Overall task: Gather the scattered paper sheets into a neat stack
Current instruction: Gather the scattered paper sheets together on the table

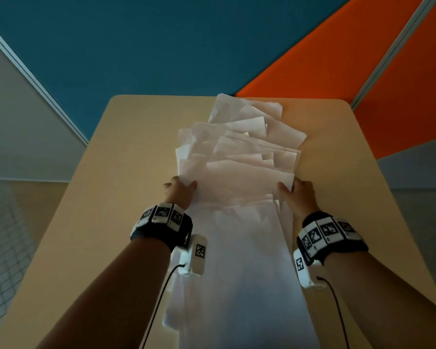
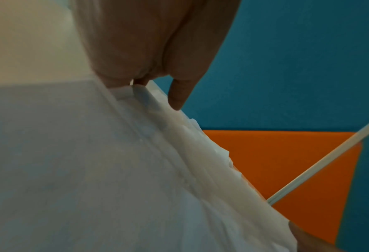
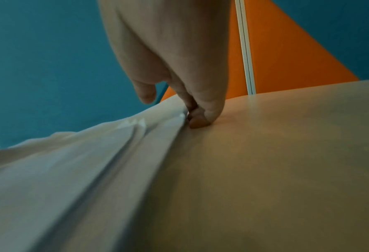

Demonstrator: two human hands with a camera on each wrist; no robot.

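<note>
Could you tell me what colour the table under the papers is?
Light beige table, clearest in head view.

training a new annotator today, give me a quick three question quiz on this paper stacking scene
1. True or false: the paper sheets already form a neat, squared stack.
2. Which hands touch the paper? A) left only B) right only C) both
3. Fill in: the sheets lie on a ____ coloured table.

Key
1. False: the far sheets fan out at different angles.
2. C: the left hand grips the left edge, the right hand the right edge.
3. Beige (light tan).
</note>
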